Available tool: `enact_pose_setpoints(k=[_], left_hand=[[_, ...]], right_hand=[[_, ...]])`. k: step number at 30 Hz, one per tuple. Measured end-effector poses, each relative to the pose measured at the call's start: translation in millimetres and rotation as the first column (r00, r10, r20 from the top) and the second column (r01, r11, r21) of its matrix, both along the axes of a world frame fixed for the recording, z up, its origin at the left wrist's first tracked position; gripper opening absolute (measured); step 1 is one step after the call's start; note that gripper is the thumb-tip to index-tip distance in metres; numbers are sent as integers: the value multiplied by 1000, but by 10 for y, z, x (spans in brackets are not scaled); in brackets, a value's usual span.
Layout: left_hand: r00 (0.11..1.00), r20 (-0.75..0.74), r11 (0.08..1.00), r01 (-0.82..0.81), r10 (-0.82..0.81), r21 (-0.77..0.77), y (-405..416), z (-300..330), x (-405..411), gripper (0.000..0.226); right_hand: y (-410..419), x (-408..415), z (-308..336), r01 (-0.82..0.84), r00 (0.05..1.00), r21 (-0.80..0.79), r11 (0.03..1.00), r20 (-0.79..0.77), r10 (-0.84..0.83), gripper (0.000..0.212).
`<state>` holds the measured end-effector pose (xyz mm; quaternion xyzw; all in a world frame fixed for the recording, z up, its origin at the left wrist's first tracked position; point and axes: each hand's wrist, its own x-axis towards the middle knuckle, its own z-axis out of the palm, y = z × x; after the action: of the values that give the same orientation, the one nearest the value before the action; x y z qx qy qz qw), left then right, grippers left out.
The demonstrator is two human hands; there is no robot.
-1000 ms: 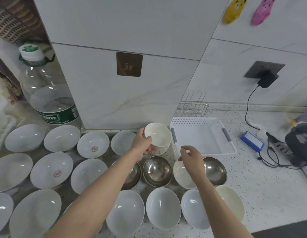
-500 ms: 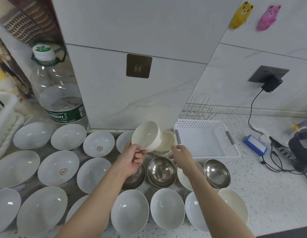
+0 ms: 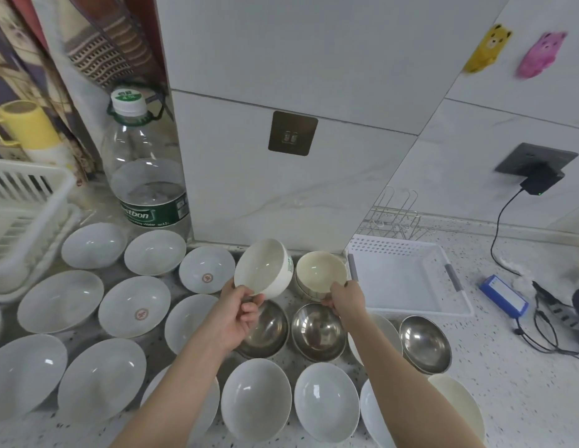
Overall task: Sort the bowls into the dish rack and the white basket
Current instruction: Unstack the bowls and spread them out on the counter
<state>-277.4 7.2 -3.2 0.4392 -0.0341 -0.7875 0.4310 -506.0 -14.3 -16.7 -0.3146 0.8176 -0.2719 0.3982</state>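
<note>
Glossy cream ceramic bowl with green print [image 3: 264, 268] pinched in the left hand [image 3: 238, 313], smooth and faintly reflective; second cream glazed bowl [image 3: 320, 274] under the right hand [image 3: 348, 302], duller inside. Just below both hands, brushed stainless steel bowls [image 3: 317, 331] with mirror glints. Left of the left hand, shiny white porcelain bowls [image 3: 134, 305]. Right of the right hand, matt perforated white plastic basket [image 3: 408, 279]. Beneath everything, smooth speckled stone countertop [image 3: 508, 383]
</note>
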Motion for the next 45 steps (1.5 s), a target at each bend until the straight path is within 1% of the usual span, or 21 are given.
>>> enact_pose_setpoints(k=[4, 6, 10, 16, 21, 25, 28, 31, 34, 39, 42, 45], left_hand=[[999, 27, 999, -47, 48, -9, 92, -2, 12, 31], [998, 35, 998, -61, 61, -15, 152, 11, -21, 30], [993, 49, 994, -106, 107, -11, 235, 57, -208, 31], [990, 24, 989, -140, 141, -38, 441, 190, -790, 23], [990, 52, 991, -126, 128, -40, 614, 266, -1364, 27], [991, 54, 991, -116, 120, -71, 765, 310, -1852, 27], [993, 28, 990, -117, 119, -76, 878, 307, -2191, 27], [993, 23, 991, -118, 120, -70, 1006, 297, -2493, 26], [993, 39, 991, -110, 113, -75, 1098, 287, -2735, 24], [993, 78, 992, -85, 92, -92, 1178, 233, -2980, 33], [988, 131, 993, -71, 83, -96, 1195, 197, -3057, 36], [982, 170, 993, -66, 82, -99, 1222, 173, -3112, 39]], right_hand=[[56, -39, -6, 24, 1000, -83, 996, 22, -22, 37], [110, -90, 22, 34, 997, -135, 990, 68, -25, 36], [234, -253, 151, 71, 981, -214, 974, 190, -30, 26], [554, -792, 419, 86, 951, -267, 960, 311, 1, 22], [892, -1399, 564, 121, 931, -318, 940, 365, 4, 23], [1146, -1895, 575, 148, 933, -336, 930, 359, -19, 19], [1313, -2265, 542, 152, 939, -356, 922, 343, -23, 18], [1467, -2603, 484, 181, 931, -341, 922, 361, -49, 26], [1609, -2886, 377, 251, 926, -312, 916, 353, -133, 29], [1819, -3191, 135, 283, 944, -250, 926, 243, -223, 29], [1895, -3275, -10, 267, 956, -220, 938, 181, -230, 28], [1909, -3317, -114, 240, 965, -184, 953, 156, -213, 25]])
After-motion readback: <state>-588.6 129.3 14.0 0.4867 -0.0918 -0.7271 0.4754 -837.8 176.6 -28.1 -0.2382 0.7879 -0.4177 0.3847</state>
